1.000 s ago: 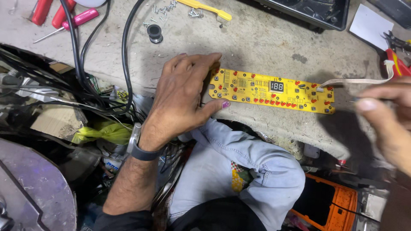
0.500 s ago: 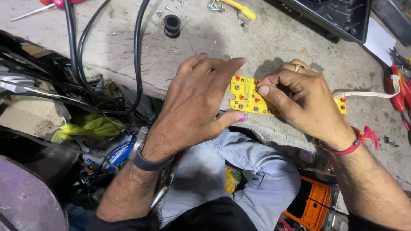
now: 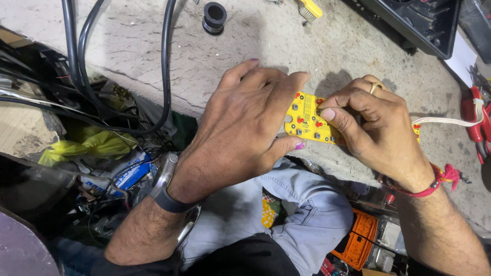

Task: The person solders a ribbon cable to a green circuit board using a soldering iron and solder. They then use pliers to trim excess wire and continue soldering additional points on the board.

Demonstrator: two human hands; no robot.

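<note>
A long yellow circuit board (image 3: 307, 121) with small red and grey buttons lies on the rough grey workbench (image 3: 245, 56). My left hand (image 3: 245, 128) rests over the board's left end, thumb under its near edge and fingers spread above it. My right hand (image 3: 368, 128) covers the board's middle and right part, its fingertips pressing on the buttons; a ring is on one finger and a red thread at the wrist. A white flat cable (image 3: 445, 121) runs off the board's right end. Most of the board is hidden by both hands.
Thick black cables (image 3: 166, 61) loop down the bench's left side. A black round cap (image 3: 215, 15) and a yellow-handled brush (image 3: 309, 7) lie at the far edge, a black tray (image 3: 419, 25) at the top right. Red-handled pliers (image 3: 473, 122) lie right. Clutter, a yellow bag (image 3: 87, 145) and an orange box (image 3: 358, 237) sit below.
My right hand came in from the right edge and settled onto the board, covering its middle. My left hand stayed on the left end. The view moved closer.
</note>
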